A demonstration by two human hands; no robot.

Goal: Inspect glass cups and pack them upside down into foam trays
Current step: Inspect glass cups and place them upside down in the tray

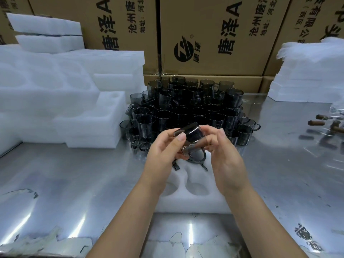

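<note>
Both hands hold one dark smoked-glass cup (190, 134) tilted, its base turned up and to the left, above a white foam tray (193, 202). My left hand (163, 148) grips the cup's left side, thumb on the base. My right hand (223, 153) grips its right side. Under the held cup another dark cup (197, 158) sits in a far tray pocket, partly hidden by my fingers. The tray's near pockets (200, 189) show bare foam. A dense pile of the same handled cups (188, 108) stands behind the tray.
Stacks of white foam trays (65, 94) fill the left side of the shiny metal table (74, 183). More foam (307, 71) is stacked at the right. Cardboard boxes (214, 34) form the back wall. Brown cylindrical items (316, 122) lie at the far right.
</note>
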